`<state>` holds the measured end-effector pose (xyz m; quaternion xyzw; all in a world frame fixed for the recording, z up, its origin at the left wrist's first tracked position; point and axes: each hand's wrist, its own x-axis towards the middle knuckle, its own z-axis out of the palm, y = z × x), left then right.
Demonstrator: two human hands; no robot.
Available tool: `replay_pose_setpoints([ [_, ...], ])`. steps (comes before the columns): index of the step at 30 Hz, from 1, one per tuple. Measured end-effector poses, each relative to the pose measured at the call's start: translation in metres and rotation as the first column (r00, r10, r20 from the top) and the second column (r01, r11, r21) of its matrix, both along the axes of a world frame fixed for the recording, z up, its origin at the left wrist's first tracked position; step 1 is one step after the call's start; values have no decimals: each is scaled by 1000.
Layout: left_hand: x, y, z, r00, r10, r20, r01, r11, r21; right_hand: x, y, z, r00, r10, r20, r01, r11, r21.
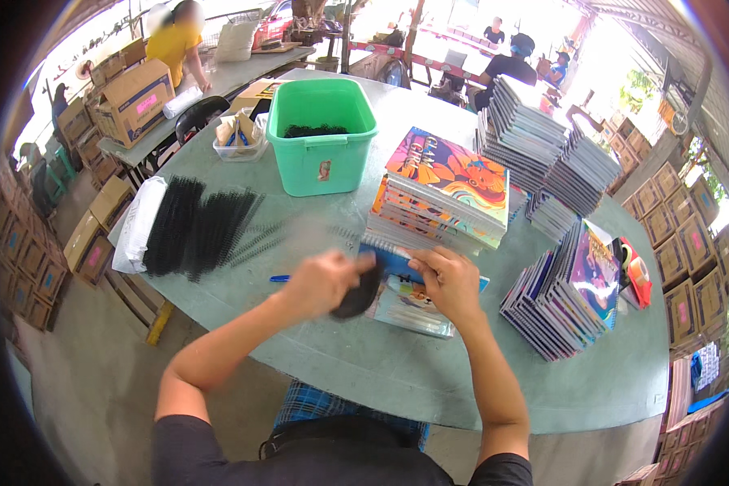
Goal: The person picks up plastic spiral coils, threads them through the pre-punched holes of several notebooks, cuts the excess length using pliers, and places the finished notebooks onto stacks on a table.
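Near the table's middle, my left hand (324,283) is smeared by motion, its fingers curled at a black rounded thing (356,292) whose kind I cannot make out. This thing is beside the spine edge of a blue-covered notebook (401,266). My right hand (448,279) grips that notebook, thumb and fingers pressed together on its cover. Under both hands lies a small stack of light-blue illustrated notebooks (417,306). Just beyond stands a taller stack of orange and purple notebooks (445,190). Loose dark plastic binding coils (255,243) lie left of my hands.
A green bin (320,166) holding black coils stands beyond, beside a clear tub (239,142). Bundled black coils (190,231) lie at left, near a blue pen (279,279). Bound notebooks (563,296) and taller stacks (526,121) occupy the right. Other people are farther back.
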<state>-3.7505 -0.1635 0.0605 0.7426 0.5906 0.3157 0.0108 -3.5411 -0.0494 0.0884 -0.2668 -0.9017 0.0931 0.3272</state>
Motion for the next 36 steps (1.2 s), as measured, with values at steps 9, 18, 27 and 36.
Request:
replay_pose_setpoints([
  [9, 14, 5, 13, 983, 35, 179, -58, 991, 119, 2, 6, -1, 1000, -14, -25, 14, 1000, -24],
  [18, 13, 8, 29, 986, -92, 142, 107, 990, -97, 21, -5, 21, 985, -134, 107, 119, 984, 135],
  [27, 26, 24, 44, 942, -7, 337, -21, 997, 78, 64, 18, -40, 810, -270, -520, -248, 646, -722],
  [36, 36, 34, 38, 937, -34, 347, 8, 997, 77, 55, 14, -42, 748, -286, -599, -340, 611, -715],
])
